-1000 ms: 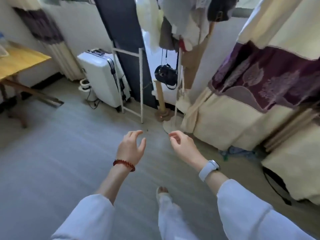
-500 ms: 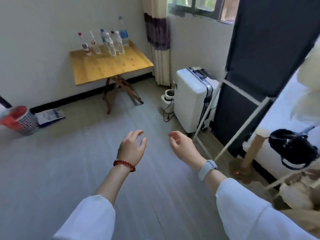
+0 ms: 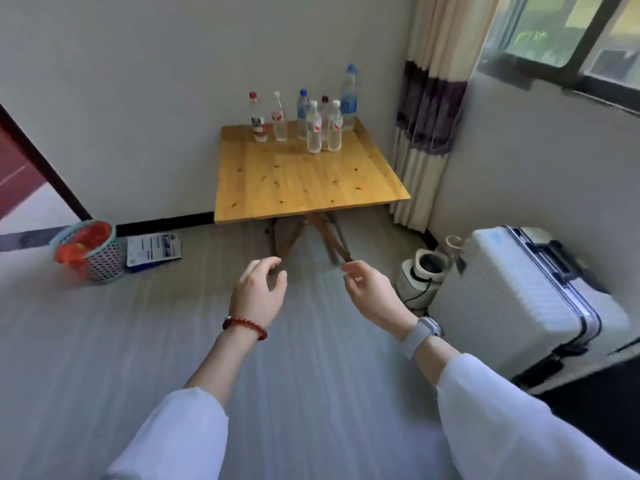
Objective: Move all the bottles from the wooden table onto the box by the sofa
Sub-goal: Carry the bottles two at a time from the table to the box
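Observation:
Several clear plastic bottles stand upright along the far edge of the wooden table (image 3: 304, 188), against the wall. Among them are a red-capped bottle (image 3: 258, 117) at the left, a white-capped bottle (image 3: 313, 128) in front, and a tall blue-capped bottle (image 3: 349, 97) at the right. My left hand (image 3: 258, 294) and my right hand (image 3: 372, 294) hang in the air over the floor, well short of the table, each with loosely curled fingers and holding nothing. The box and the sofa are out of view.
A white suitcase (image 3: 519, 303) stands at the right, with a small white appliance (image 3: 424, 271) and cable beside it. A mesh basket (image 3: 91, 252) with red contents and a flat printed packet (image 3: 154, 249) lie at the left wall. A curtain (image 3: 433, 109) hangs right of the table.
The view has swung left from the clothes rack and curtain to face the wooden table head on, and the table is now closer. Both hands keep the same raised, empty pose.

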`<state>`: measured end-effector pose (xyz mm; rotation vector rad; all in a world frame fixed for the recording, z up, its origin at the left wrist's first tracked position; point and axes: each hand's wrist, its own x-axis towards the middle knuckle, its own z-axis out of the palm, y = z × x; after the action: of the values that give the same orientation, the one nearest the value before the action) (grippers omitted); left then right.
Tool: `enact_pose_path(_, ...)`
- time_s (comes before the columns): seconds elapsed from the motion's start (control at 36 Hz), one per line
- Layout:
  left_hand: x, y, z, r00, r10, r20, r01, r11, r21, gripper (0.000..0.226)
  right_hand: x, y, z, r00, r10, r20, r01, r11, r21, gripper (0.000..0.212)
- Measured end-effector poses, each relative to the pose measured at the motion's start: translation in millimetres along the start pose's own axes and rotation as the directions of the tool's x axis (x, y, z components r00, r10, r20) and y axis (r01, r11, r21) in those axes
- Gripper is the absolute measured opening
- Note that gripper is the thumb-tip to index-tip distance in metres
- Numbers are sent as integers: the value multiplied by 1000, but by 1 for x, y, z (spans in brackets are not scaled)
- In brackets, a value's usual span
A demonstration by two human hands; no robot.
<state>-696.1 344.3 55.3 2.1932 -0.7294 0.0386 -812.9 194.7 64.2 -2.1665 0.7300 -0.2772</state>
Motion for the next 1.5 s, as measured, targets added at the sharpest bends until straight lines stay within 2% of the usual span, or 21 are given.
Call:
enact_pose_path(0.33, 270, -3, 121, 996, 44, 83, -40, 998, -44, 23, 280, 29, -41, 997, 34, -69, -35, 999, -14, 26)
enact_pose_path(0.53, 439, -9, 185, 997, -29, 78, 30, 999, -14, 27, 469, 46, -66, 1000, 12, 5, -12, 999, -36, 27)
enact_pose_path(0.67, 545, -10, 204, 999, -41, 14, 41, 999, -5, 28, 583, 37, -81, 999, -12, 39, 15, 998, -57, 30)
enact_pose_path(0.92, 709, -38, 250, 997, 11, 82, -14, 999, 37, 39, 764, 33, -73, 998, -55, -3, 53, 980, -191, 34)
enact_pose_path(1.06, 809, -54, 285, 984, 95, 153, -112, 988, 106, 45, 864, 29, -67, 992, -82, -96, 41, 930, -364, 39)
enact_pose_path(1.14, 858, -66, 305, 971, 92, 221, -124, 983, 138, 51, 914, 26, -63, 995, -58, -83, 11, 880, -474, 46)
enact_pose_path(1.25, 902, -82, 330, 944, 57, 326, -114, 981, 158, 55, 961, 31, -56, 998, 22, 51, 9, 847, -531, 56)
enact_pose_path(1.33, 914, -92, 342, 927, 47, 371, -115, 980, 162, 46, 975, 41, -49, 993, 63, 103, 6, 827, -562, 46)
enact_pose_path(1.42, 917, -98, 349, 929, 77, 363, -127, 985, 115, 37, 978, 50, -45, 995, 23, 94, 39, 791, -611, 32)
enact_pose_path(1.5, 920, -98, 351, 931, 110, 347, -146, 986, 81, 33, 974, 54, -46, 998, 43, 49, -8, 821, -571, 28)
